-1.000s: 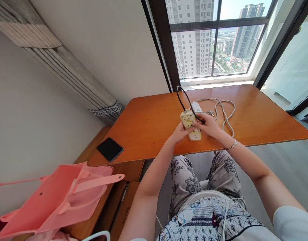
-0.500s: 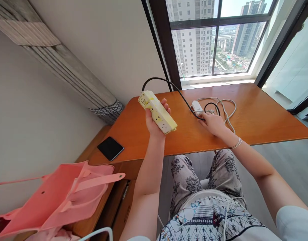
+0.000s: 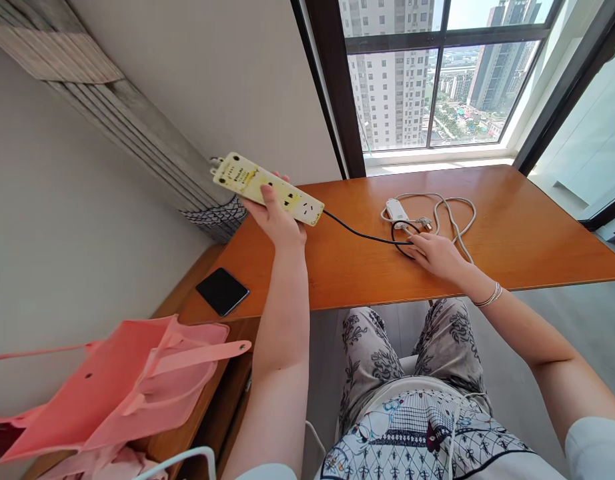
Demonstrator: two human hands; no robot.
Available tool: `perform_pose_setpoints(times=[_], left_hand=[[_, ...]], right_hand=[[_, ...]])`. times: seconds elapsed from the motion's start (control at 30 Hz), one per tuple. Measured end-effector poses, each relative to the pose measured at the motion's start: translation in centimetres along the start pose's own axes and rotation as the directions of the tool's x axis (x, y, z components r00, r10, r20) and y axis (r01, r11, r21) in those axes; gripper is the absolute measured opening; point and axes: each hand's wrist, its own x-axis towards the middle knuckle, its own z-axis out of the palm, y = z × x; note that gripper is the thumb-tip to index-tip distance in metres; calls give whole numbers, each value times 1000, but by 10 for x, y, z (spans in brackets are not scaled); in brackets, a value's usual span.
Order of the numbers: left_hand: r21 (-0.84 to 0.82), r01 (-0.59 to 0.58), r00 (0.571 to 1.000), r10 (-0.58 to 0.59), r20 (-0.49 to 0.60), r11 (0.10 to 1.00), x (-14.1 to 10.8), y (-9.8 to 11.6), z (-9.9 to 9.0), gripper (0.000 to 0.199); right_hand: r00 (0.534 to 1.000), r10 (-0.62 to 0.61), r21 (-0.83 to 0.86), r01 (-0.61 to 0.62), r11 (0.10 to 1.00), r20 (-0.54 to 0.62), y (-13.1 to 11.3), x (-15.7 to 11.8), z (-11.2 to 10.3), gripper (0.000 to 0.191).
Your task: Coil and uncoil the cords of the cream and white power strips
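My left hand (image 3: 280, 223) grips a yellowish-white power strip (image 3: 250, 179) and lifts it above the table's left part, sockets facing up toward me. A black cord (image 3: 360, 235) comes out of the strip's right end and stretches to my right hand (image 3: 437, 255). The fingers of that hand are closed on the cord, low over the tabletop. Just beyond them, part of the cord loops near a small white block (image 3: 397, 211). A light-coloured cable (image 3: 473, 212) lies in loose loops there, and a plug (image 3: 426, 223) rests near my right fingers.
The brown wooden table (image 3: 352, 280) reaches to the window (image 3: 387, 100). A dark phone (image 3: 222, 291) lies on its left end. A pink bag (image 3: 112, 380) stands open at the lower left. A gathered curtain (image 3: 152, 143) hangs at the left wall.
My left hand has moved left and turned the power strip, so the cord now leaves its right end rather than arching from its far end. My right hand has shifted slightly right and nearer.
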Motion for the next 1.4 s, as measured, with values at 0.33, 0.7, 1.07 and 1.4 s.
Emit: perform_pose_setpoints(times=[0.33, 0.7, 1.07, 1.4], left_hand=[[187, 370, 743, -410, 529, 910, -81, -8, 35, 79], [268, 765, 141, -558, 818, 586, -132, 24, 44, 98], [307, 902, -67, -604, 794, 305, -146, 54, 44, 71], [-10, 864, 384, -646, 659, 503, -134, 62, 50, 68]], right_hand=[[835, -306, 54, 369, 928, -456, -13, 3, -23, 31], [901, 34, 477, 197, 856, -432, -6, 32, -59, 29], [986, -30, 830, 156, 536, -166, 11, 42, -54, 32], [995, 99, 974, -36, 226, 14, 11, 31, -18, 41]])
